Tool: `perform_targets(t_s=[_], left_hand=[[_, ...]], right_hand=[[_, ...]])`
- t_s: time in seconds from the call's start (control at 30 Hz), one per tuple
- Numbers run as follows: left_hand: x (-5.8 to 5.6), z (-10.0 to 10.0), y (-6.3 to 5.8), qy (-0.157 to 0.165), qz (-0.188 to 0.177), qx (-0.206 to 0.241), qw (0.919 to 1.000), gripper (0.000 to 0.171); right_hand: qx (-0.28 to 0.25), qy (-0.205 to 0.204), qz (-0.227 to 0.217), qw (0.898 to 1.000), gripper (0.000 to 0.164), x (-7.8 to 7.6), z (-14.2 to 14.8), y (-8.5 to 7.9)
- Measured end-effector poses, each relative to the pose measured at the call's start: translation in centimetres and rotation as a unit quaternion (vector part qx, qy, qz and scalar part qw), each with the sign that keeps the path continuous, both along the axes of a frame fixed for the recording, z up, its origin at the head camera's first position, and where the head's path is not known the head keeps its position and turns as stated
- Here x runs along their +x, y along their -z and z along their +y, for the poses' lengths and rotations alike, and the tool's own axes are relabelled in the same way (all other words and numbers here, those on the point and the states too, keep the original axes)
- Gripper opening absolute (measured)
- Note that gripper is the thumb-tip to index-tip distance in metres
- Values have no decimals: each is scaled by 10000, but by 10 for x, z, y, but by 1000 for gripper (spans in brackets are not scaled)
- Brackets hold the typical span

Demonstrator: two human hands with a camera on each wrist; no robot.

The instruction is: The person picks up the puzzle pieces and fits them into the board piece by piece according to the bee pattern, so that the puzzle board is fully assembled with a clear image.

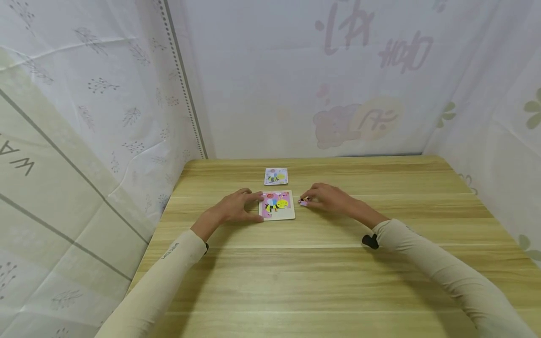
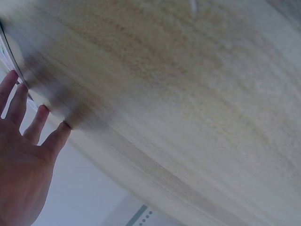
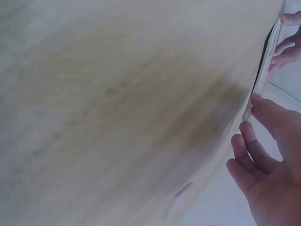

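Note:
A square jigsaw puzzle board (image 1: 285, 214) lies on the table, showing a yellow-and-black bee on pink, with a bare cream area at its lower right. My left hand (image 1: 237, 206) touches the board's left side, fingers at the upper edge and thumb by the lower left corner. In the left wrist view, the fingers of that hand (image 2: 28, 150) are extended and spread. Just right of the board, my right hand (image 1: 327, 198) pinches a small pink and dark puzzle piece (image 1: 303, 202) between thumb and fingers. Fingertips partly hide the piece.
Behind the board lies a printed card (image 1: 276, 177) with a matching bee picture. The wood-grain table (image 1: 270, 272) has its far edge against a patterned fabric curtain (image 1: 262, 94), which also hangs on both sides.

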State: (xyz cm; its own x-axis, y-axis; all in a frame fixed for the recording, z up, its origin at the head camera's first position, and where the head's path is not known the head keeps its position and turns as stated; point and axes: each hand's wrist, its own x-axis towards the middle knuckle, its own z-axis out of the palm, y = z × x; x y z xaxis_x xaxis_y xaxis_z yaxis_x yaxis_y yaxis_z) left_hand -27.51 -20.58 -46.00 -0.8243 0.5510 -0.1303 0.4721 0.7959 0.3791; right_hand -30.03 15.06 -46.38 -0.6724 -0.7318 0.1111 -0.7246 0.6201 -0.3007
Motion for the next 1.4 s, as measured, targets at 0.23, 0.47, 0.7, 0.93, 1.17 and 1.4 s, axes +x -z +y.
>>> perform_targets(t_s=[0.23,0.47,0.7,0.93,1.17,1.4], left_hand=[[-1,0,1,-8,-3,-12,10000,78],[-2,0,2,34,17,-20,10000,78],[0,0,0,60,30,-6,10000,77],[0,0,-1,8,40,-51,10000,77],[0,-2,1,3,27,-38,10000,78],[-2,-1,1,32,72,-119,9999,78]], right_hand=[[-222,-184,-95,9995,26,5,-13,-4],[-299,-406,-86,9987,24,9,-27,-3],[-155,-557,-87,9983,23,11,-44,-2],[-179,-780,-16,9968,22,12,-61,3],[-62,-825,-7,9966,22,14,-74,6],[-9,-778,-20,9970,23,17,-78,5]])
